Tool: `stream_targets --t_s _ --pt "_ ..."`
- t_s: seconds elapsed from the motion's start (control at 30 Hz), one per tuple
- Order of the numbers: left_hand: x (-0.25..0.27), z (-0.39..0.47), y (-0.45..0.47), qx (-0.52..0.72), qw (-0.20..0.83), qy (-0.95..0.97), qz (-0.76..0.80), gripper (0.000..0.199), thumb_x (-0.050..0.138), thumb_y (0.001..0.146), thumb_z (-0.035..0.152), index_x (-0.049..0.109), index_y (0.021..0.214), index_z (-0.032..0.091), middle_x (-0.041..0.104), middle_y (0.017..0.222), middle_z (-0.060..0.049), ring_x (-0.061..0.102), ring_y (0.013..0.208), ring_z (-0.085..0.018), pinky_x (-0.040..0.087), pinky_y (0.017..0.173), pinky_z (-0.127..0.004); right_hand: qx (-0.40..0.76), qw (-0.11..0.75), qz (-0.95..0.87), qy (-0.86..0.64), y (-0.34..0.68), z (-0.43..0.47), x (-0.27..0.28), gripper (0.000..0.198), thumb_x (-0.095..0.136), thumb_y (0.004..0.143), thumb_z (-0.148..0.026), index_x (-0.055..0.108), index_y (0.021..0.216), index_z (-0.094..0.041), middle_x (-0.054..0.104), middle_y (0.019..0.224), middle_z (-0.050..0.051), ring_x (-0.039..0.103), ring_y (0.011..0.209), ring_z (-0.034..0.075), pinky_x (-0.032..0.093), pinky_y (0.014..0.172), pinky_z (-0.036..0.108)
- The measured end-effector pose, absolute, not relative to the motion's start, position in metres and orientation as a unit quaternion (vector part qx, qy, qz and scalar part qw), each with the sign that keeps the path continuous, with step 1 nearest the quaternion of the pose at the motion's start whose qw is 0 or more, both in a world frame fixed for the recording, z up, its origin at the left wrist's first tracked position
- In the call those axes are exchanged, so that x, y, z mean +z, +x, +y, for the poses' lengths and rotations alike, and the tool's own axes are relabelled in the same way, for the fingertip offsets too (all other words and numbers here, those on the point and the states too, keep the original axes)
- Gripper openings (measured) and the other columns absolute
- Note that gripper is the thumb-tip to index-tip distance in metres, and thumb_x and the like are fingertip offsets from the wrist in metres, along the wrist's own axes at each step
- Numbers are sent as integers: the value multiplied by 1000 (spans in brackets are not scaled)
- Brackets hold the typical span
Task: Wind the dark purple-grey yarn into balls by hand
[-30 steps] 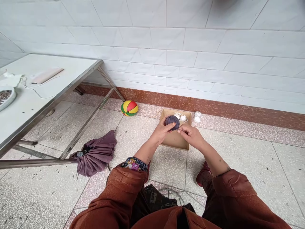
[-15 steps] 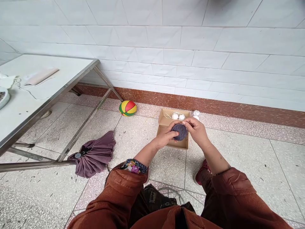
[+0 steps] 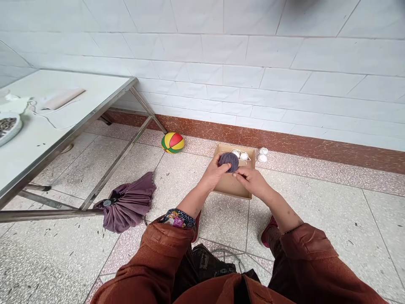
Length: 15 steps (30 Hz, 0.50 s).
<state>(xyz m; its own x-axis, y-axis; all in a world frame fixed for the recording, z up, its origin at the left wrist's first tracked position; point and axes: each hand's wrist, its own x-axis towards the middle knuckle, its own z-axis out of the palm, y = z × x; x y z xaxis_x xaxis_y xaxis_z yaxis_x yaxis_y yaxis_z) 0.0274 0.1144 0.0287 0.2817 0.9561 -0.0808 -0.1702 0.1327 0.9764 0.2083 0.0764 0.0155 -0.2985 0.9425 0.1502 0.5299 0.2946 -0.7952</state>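
Note:
My left hand (image 3: 212, 172) is closed round a ball of dark grey-purple yarn (image 3: 228, 161), its thumb lying across the front. Just to the lower right of the ball, my right hand (image 3: 253, 181) has its thumb and fingers pinched together close to the yarn. Whatever sits in that pinch is too fine to make out. Below both hands an open cardboard box (image 3: 234, 188) stands on the floor, partly covered by them. Inside its far end lie small balls of white yarn (image 3: 243, 156) with loose strands.
More white yarn balls (image 3: 262, 155) lie right of the box by the wall. A colourful ball (image 3: 172, 142) rests near a leg of the metal-framed table (image 3: 104, 99). A folded purple umbrella (image 3: 129, 204) lies on the floor. On the table is a bowl (image 3: 12, 126).
My right hand has gone from the top of the yarn ball down to its lower right side. The left hand has shifted the ball slightly left and up, and the view has turned a little.

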Motion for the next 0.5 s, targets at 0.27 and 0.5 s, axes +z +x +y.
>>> stream_targets --t_s 0.27,0.5 --pt "19 115 29 368 570 592 436 71 80 65 27 52 130 21 63 117 -9 61 99 -22 48 91 -39 368 419 -698 -450 216 73 42 19 58 97 -37 69 90 -23 69 85 2 62 79 18 48 75 31" --pt "31 105 33 326 754 525 224 71 81 71 32 56 137 26 63 127 -9 58 119 -26 43 100 -40 311 460 -603 -573 231 84 26 23 58 93 -41 65 82 -22 65 78 2 57 72 18 45 70 31"
